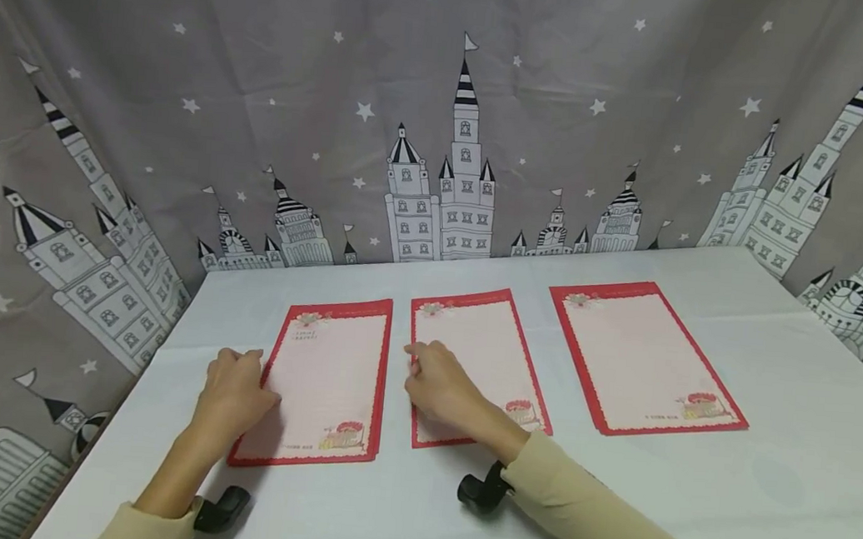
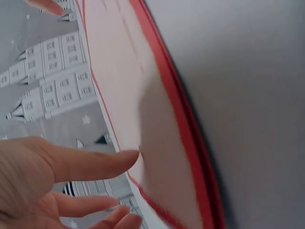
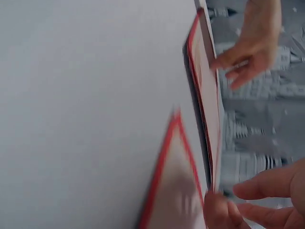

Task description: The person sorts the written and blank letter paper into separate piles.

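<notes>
On the left lies a stack of red-bordered pink sheets [image 1: 331, 363] with a small drawing in one corner and a few lines of writing near the far end. My left hand [image 1: 233, 389] is at its left edge, the thumb reaching over the paper and the fingers loosely bent beside it. A similar red-bordered middle sheet [image 1: 482, 340] lies in the centre. Over its left side is my right hand [image 1: 442, 385], fingertips right at the left edge, covering part of the sheet. In the right wrist view its thumb and fingers are apart.
A third red-bordered sheet stack [image 1: 643, 359] lies to the right on the white tablecloth [image 1: 784, 495]. Behind the table hangs a grey curtain [image 1: 281, 58] printed with castles and stars. Black wrist cameras [image 1: 482, 488] sit under both sleeves.
</notes>
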A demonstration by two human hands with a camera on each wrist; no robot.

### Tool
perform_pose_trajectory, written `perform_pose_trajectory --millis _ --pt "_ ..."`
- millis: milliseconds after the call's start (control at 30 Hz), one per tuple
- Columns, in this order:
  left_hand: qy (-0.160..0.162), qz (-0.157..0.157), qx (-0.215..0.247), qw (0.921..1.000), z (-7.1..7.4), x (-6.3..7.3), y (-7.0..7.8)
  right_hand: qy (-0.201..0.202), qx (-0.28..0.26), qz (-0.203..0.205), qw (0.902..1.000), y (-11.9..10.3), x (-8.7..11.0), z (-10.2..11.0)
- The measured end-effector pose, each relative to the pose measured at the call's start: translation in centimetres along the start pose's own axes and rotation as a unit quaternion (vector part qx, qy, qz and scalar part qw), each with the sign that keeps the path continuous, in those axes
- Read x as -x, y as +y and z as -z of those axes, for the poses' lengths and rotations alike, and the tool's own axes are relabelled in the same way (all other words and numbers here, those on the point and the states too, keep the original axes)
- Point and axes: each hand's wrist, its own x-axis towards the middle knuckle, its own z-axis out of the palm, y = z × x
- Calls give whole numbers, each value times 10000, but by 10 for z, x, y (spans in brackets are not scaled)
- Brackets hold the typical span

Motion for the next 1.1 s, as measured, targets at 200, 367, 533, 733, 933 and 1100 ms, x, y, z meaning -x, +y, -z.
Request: perform_pose_trajectory --millis 200,367,533,733,933,1100 --pt "-383 -530 804 9946 -1 -2 34 692 1043 -573 9905 30 16 47" --pt "-1469 -647 2022 9661 -8 2 72 779 1376 -1026 9821 51 29 75" --pt "-2365 -525 3293 9126 -22 6 100 456 1277 -1312 9820 63 37 91" --pt "-2851 -475 4455 8473 -31 -3 111 346 825 -1225 9884 71 38 97" --pt "-2866 -161 4536 8437 -38 -7 111 420 684 -1113 9905 76 41 96" --pt "-2747 -259 4107 8690 -41 -5 112 383 502 -1231 9904 76 42 97"
